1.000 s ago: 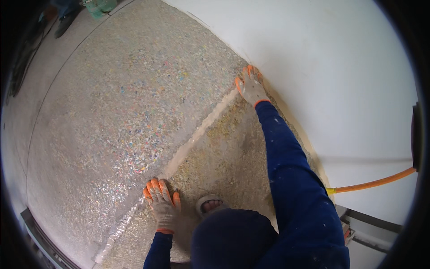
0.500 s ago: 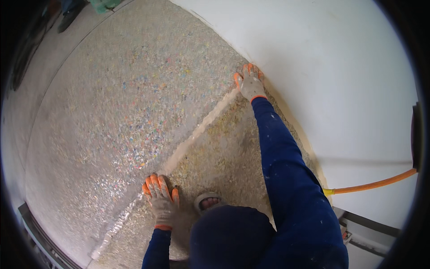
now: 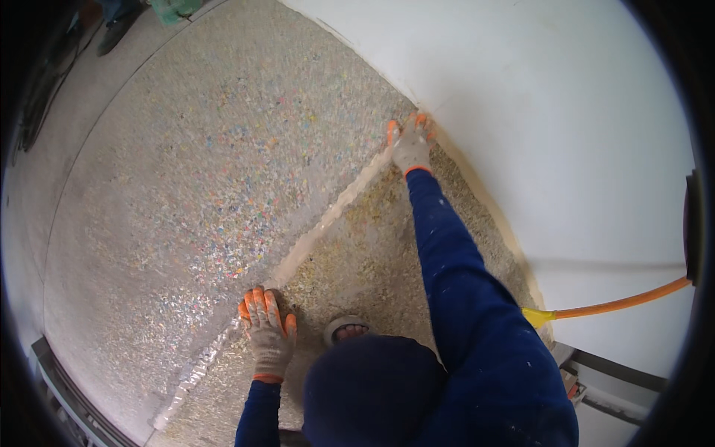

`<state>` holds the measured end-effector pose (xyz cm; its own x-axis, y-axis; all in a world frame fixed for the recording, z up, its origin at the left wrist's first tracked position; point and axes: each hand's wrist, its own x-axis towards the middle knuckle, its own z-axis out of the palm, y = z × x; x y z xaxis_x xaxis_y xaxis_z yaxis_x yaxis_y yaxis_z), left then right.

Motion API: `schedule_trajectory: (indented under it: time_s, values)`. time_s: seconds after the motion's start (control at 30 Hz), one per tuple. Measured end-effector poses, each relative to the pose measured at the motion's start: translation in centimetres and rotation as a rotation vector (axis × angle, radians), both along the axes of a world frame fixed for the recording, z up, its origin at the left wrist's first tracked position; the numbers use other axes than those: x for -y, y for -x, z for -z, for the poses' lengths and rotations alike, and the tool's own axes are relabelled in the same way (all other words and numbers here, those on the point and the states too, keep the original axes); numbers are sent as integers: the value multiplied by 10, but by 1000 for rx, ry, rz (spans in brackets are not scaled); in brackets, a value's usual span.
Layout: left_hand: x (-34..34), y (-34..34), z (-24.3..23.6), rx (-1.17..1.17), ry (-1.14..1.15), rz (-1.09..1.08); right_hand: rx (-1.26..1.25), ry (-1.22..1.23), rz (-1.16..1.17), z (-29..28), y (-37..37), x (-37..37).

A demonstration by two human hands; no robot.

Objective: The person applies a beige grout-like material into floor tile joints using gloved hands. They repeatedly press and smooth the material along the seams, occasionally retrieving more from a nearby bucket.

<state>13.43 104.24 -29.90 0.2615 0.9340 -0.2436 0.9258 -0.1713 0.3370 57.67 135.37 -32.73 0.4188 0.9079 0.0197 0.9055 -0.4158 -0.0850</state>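
My left hand (image 3: 264, 335), in a grey glove with orange fingertips, lies with fingers apart on the speckled surface (image 3: 186, 186), across a pale tan strip (image 3: 335, 208) that runs diagonally over it. My right hand (image 3: 410, 145), gloved the same way, rests with fingers spread at the upper end of that strip, beside the white wall or board (image 3: 581, 134). Neither hand holds anything visible. A second tan band (image 3: 484, 197) follows the white edge. My sandaled foot (image 3: 346, 328) shows beside my left hand, partly hidden by dark blue clothing.
An orange hose or handle (image 3: 618, 302) with a yellow end (image 3: 538, 316) runs at the right. Another person's feet (image 3: 112, 33) stand at the upper left near a green container (image 3: 171, 9). Dark rails (image 3: 67, 384) lie at the lower left.
My right arm has shifted leftward, and the right hand slightly left and down along the strip's end. My left hand has barely moved. More of the yellow end shows now.
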Motion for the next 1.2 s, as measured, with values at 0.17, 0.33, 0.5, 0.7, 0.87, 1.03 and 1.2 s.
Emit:
schedule_trajectory:
  time_s: [0.17, 0.33, 0.5, 0.7, 0.87, 1.03, 1.2]
  values:
    - [0, 0, 0, 80, -145, -2, 76, -10, -314, 1, 46, 66]
    - [-20, 21, -17, 224, -278, 136, 356, 102, -532, -9, -2, 49]
    - [-60, 133, -103, 81, -231, 286, 273, 27, -313, -4, -34, 5]
    - [-34, 272, -187, -393, -43, 141, 245, -10, -683, 13, 73, 114]
    - [23, 308, -167, -400, 56, -63, 466, 111, -637, -1, 59, 84]
    - [68, 307, -148, -242, 208, -162, 477, 260, -262, -20, 23, 22]
    - [76, 301, -141, -150, 198, -129, 379, 175, -509, 1, 100, 101]
